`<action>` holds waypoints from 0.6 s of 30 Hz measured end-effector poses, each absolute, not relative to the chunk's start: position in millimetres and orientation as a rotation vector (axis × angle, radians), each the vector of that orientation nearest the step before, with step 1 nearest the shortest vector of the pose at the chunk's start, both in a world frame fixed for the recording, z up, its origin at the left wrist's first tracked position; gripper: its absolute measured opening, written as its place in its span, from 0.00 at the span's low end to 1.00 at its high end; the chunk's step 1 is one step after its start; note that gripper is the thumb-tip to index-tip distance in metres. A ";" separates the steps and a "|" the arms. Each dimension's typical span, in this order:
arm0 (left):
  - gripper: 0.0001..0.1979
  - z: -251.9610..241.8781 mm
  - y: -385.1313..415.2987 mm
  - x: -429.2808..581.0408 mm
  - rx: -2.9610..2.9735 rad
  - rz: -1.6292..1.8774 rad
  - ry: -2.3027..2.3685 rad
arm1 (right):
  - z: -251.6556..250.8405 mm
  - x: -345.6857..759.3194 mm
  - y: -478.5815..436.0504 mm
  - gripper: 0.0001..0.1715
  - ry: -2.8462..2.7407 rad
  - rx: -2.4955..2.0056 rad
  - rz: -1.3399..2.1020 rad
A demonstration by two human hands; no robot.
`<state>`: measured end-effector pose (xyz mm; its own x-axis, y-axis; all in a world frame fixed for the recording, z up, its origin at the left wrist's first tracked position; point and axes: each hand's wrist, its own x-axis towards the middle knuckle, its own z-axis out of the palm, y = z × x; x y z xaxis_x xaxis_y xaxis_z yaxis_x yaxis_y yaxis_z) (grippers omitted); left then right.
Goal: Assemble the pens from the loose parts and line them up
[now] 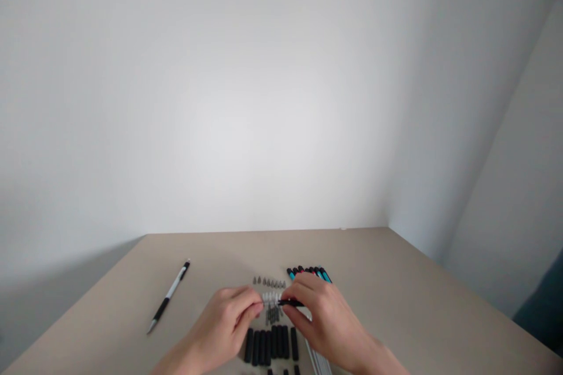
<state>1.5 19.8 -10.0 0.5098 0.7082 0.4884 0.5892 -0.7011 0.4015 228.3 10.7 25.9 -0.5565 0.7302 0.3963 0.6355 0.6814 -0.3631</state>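
Observation:
My left hand (pixel 233 316) is closed in a pinch near the middle of the table; what its fingertips hold is too small to make out. Facing it, my right hand (pixel 323 316) grips a slim black pen part (pixel 294 303), its narrow end pointing at my left fingertips. Between and behind the hands lie small clear pieces (pixel 269 297) and a row of grey cone-shaped tips (pixel 268 283). Below them are small springs (pixel 273 315) and several black rubber-like sleeves (pixel 268 347). My right hand partly covers pen barrels with black ends and teal or red bands (pixel 324 274).
A whole white-and-black pen (pixel 169 297) lies at the left of the beige table (pixel 211 252). Thin white tubes (pixel 317 360) lie under my right wrist. More black pieces (pixel 285 372) are cut off at the bottom edge. A wall (pixel 264 99) stands behind the table.

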 end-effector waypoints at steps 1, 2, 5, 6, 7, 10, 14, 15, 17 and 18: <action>0.12 -10.0 20.0 1.2 2.560 0.967 1.117 | 26.1 228.7 10.7 0.06 -2.367 -1.048 0.249; 0.12 -10.2 20.3 0.9 2.554 0.974 1.120 | 26.4 229.1 10.8 0.06 -2.360 -1.048 0.256; 0.12 -10.8 20.0 0.7 2.550 0.968 1.137 | 27.5 229.4 11.9 0.07 -2.341 -1.047 0.276; 0.12 -10.8 19.4 1.1 2.559 0.959 1.139 | 27.7 229.0 12.3 0.07 -2.342 -1.040 0.282; 0.12 -10.5 18.8 1.6 2.572 0.942 1.141 | 27.6 228.3 12.6 0.07 -2.348 -1.030 0.287; 0.12 -8.8 16.7 4.1 2.630 0.880 1.150 | 24.0 224.7 13.8 0.08 -2.377 -0.996 0.292; 0.10 -6.0 16.9 7.1 2.674 0.834 1.095 | 13.5 218.3 18.1 0.07 -2.399 -0.910 0.222; 0.09 -5.6 17.5 7.4 2.663 0.842 1.076 | 10.8 216.6 19.8 0.06 -2.395 -0.868 0.210; 0.07 -5.6 18.6 7.8 2.613 0.867 1.064 | 6.0 213.2 23.3 0.05 -2.344 -0.831 0.215; 0.06 -5.9 19.1 7.9 2.582 0.874 1.071 | 4.1 211.4 25.0 0.05 -2.316 -0.842 0.226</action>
